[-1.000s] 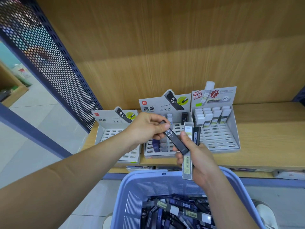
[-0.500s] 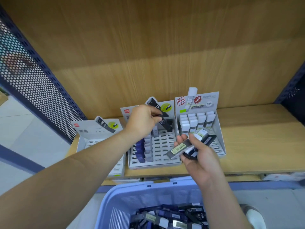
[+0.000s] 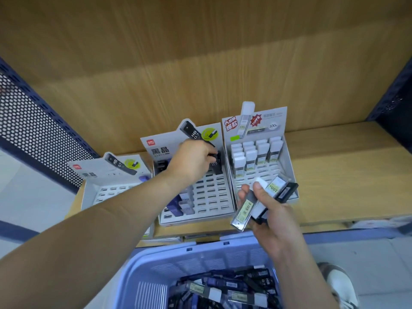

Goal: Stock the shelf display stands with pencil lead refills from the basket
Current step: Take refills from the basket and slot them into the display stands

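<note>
I see left hand pinching black refill at back row of middle stand, maybe in slot; right hand grips bunch of refills over shelf edge; more refills in basket below.

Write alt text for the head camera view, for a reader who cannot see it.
A person's left hand holds a black lead refill case at the back row of the middle display stand on a wooden shelf. The right hand grips several more refill cases, with a blue basket of refills nearest the camera.
</note>
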Demonstrator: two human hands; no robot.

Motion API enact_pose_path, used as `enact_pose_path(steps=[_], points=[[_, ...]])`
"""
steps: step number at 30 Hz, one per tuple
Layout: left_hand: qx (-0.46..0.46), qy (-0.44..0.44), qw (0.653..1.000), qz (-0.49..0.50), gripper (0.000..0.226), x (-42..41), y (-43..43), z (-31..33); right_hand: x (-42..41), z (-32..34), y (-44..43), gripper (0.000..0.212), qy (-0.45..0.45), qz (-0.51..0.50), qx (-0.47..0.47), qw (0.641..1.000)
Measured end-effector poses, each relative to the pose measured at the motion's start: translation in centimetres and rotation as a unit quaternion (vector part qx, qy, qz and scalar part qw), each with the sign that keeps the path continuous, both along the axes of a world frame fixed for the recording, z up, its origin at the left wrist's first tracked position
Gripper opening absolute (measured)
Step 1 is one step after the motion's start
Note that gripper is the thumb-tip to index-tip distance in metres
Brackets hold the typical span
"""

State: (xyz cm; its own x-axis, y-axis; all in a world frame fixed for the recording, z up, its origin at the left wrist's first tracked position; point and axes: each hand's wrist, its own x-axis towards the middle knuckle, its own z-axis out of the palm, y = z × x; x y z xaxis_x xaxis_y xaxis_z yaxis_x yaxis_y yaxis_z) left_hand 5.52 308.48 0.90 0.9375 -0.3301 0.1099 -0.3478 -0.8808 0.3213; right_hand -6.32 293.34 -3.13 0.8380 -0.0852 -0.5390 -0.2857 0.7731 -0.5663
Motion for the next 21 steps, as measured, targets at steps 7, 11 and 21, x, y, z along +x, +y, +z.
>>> enact_pose_path(steps=[7,11,21], points=[[0.116,0.014,0.992,-0.041,0.013,0.8,-1.0,-0.8,-0.2,0.4,0.3,0.018,0.021,0.002,-0.009,1.0],[0.054,-0.015,0.998,-0.03,0.019,0.9,-0.9,-2.2,-0.2,0.4,0.1,0.025,0.031,-0.009,-0.009,0.999],[-0.049,0.02,0.998,0.024,0.019,-0.8,-1.6,0.2,-0.1,0.7,0.7,0.034,0.018,0.02,-0.057,0.998]])
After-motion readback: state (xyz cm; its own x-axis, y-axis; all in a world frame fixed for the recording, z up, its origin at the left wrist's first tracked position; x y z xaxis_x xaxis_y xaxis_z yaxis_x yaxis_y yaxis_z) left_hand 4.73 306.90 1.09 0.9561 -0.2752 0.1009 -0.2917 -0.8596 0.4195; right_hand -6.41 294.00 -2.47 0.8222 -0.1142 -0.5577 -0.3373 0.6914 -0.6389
